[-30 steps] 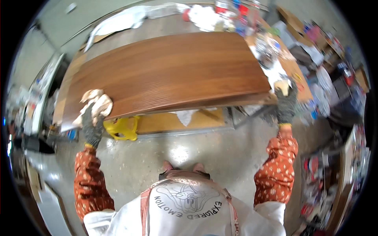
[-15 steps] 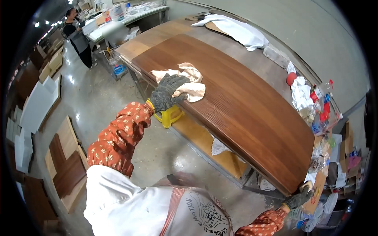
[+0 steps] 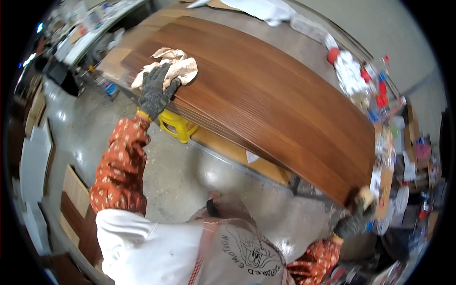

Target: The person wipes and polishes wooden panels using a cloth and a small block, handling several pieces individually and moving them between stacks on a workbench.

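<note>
A large, curved, reddish-brown wood panel (image 3: pixel 266 104) lies across the workbench. My left hand (image 3: pixel 157 92), in a dark grey knit glove, holds a crumpled pale peach cloth (image 3: pixel 183 70) against the panel near its front left edge, fingers bent over the cloth. At the panel's near right corner is my right hand (image 3: pixel 355 222), gloved the same way. It holds a small pale tan block (image 3: pixel 365 196) against that corner. Motion blurs the block and the fingers, so its exact kind does not show.
Below the panel's near edge stands a yellow plastic stool (image 3: pixel 176 125). Bottles and crumpled white material (image 3: pixel 350 73) crowd the bench's right end. White cloth (image 3: pixel 266 10) lies along the back. Boards (image 3: pixel 78 213) rest on the floor at left. A person in dark clothes (image 3: pixel 61 76) stands far left.
The whole view has shifted, so the panel sits higher and farther left in the picture. My left hand stays on the cloth; my right stays at the corner with the block.
</note>
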